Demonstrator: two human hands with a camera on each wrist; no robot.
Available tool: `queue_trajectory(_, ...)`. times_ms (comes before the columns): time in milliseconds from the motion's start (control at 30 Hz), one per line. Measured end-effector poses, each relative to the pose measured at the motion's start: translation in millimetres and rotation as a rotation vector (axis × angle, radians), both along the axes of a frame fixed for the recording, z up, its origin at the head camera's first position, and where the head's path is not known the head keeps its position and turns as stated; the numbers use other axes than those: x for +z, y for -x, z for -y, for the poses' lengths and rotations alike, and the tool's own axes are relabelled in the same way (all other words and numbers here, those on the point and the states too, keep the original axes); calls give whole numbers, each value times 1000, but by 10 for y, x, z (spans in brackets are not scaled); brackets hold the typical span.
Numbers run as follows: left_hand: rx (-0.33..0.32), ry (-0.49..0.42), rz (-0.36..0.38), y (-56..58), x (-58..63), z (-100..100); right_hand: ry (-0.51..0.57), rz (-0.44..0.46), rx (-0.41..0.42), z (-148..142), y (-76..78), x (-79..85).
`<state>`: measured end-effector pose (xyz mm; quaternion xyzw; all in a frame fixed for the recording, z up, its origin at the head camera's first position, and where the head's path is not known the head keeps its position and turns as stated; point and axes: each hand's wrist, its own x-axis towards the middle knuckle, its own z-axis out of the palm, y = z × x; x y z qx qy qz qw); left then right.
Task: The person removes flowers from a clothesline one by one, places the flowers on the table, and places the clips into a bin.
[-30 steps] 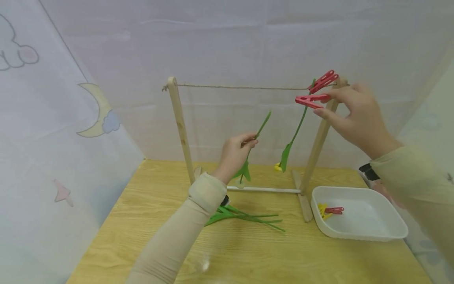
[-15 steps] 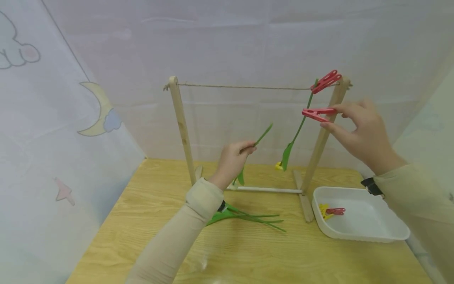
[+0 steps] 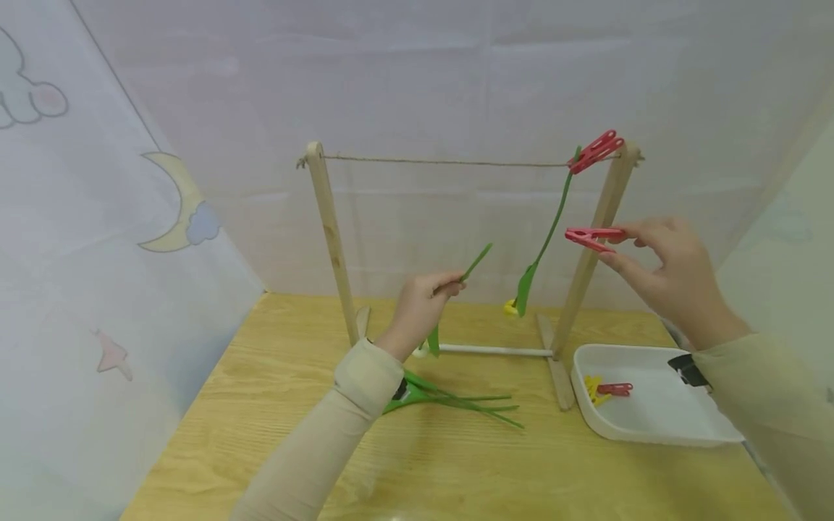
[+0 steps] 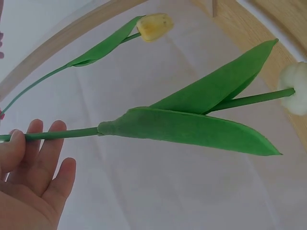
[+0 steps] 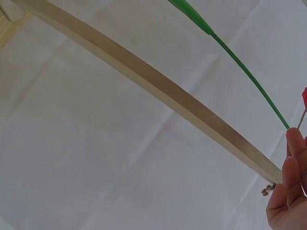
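Note:
My left hand [image 3: 422,304] pinches the green stem of a white tulip [image 4: 293,88], which hangs head down with its leaves [image 4: 206,132] below the fingers. In my right hand [image 3: 674,275] a red clothespin [image 3: 593,237] is held between thumb and fingers, in front of the right post. A yellow tulip [image 3: 511,307] hangs upside down from the twine [image 3: 443,161], its stem end clipped by another red clothespin [image 3: 596,151]. In the right wrist view only part of the right hand [image 5: 292,187] shows, and the held clothespin is mostly hidden.
The twine runs between two wooden posts [image 3: 334,246] joined low down by a white bar [image 3: 495,351]. Several green stems [image 3: 469,401] lie on the wooden table [image 3: 456,470], partly behind the left arm. A white tray [image 3: 671,434] at right holds yellow clothespins [image 3: 594,391] and a red one [image 3: 615,389].
Both hands have moved down, the left slightly leftward with the white tulip, the right slightly rightward with the red clothespin. The hanging yellow tulip stays in place.

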<state>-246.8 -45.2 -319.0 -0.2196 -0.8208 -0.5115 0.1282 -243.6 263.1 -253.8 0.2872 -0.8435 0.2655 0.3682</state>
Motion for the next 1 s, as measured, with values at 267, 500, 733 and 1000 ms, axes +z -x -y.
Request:
queue_trajectory(267, -24, 38, -62, 0, -73, 49, 15, 30, -10, -88, -47, -166)
queue_trajectory(500, -35, 128, -132, -5, -167, 83, -16, 95, -62, -156, -67, -289)
queue_trajectory(733, -18, 270, -240, -8, -259, 92, -14, 120, -62, -223, -89, -419)
queue_trajectory(1000, 6, 391, -345, 0, -399, 86, -32, 184, -97, -274, -84, -540)
